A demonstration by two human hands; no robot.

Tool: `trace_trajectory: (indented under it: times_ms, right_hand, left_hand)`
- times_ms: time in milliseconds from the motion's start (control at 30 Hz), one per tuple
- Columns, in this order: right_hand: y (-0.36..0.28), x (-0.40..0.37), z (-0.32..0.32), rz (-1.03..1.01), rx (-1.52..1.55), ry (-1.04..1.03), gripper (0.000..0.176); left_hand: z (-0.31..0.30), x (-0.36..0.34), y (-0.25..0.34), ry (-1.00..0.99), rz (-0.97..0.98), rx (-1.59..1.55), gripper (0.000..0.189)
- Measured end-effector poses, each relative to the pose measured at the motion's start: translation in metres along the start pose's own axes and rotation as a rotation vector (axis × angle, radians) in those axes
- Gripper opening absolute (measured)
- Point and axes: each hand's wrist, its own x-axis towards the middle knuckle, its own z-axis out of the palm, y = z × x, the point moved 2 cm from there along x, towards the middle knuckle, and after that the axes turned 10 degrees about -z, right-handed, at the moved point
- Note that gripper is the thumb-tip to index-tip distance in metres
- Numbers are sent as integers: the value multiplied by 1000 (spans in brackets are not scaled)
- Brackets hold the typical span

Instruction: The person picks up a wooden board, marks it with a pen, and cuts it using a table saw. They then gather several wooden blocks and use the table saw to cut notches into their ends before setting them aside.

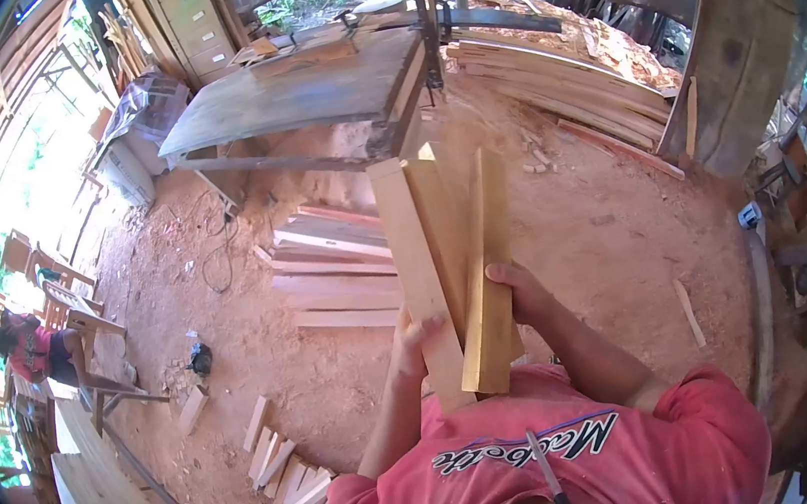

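Observation:
Several lengths of sawn timber stand bundled in front of my chest, their lower ends near my red shirt (588, 441). My left hand (418, 343) is closed on the outer side of a pale wooden board (417, 265), thumb across its face. On the other side, my right hand (521, 290) grips a yellower wooden board (487, 292) by its edge, thumb in front. More boards are sandwiched between these two. The fingers of both hands are largely hidden behind the wood. A pen (555, 485) hangs at the front of the shirt.
Ahead stands a workbench (294, 94). Planks (340, 270) lie on the dusty floor, with short offcuts (290, 477) nearer me. Long boards (554, 82) are stacked at the back right, and others (100, 491) at lower left. A person (33, 353) sits at far left.

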Motion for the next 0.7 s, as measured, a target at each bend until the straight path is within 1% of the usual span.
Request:
trace_trajectory:
  times_ms: [33,133,167,233,267,333,367,433,467,567,667,700]
  right_hand:
    - [-14,3,-16,-14,-19,26,62]
    - [-49,0,-63,-46,-8,98,61]
    - [-57,-3,-78,-29,-18,106,61]
    - [-72,2,-110,-15,12,105,63]
    - [-77,6,-124,-5,5,95,63]
    - [-87,14,-149,-54,68,103,64]
    - [-91,17,-160,-54,75,98,64]
    - [-100,23,-182,-101,109,178,65]
    - [-105,27,-195,-107,115,186,65]
    - [-131,39,-233,-154,57,251,69]
    - [-157,59,-271,-222,29,343,74]
    - [-167,69,-289,-210,49,318,72]
  left_hand:
    - [14,19,-3,-49,-22,10,77]
    - [61,60,-21,-83,-21,3,79]
    - [76,70,-22,-79,-29,-17,79]
    - [103,93,-19,-162,-50,19,76]
    - [112,107,-20,-154,-42,9,76]
    - [125,135,-23,-187,-73,109,70]
    - [132,149,-24,-180,-72,115,70]
    - [147,175,-27,-227,-141,151,74]
    - [154,190,-30,-232,-148,157,74]
    - [178,242,-42,-284,-193,76,62]
    - [197,299,-54,-321,-208,34,64]
    - [202,323,-58,-339,-220,24,64]
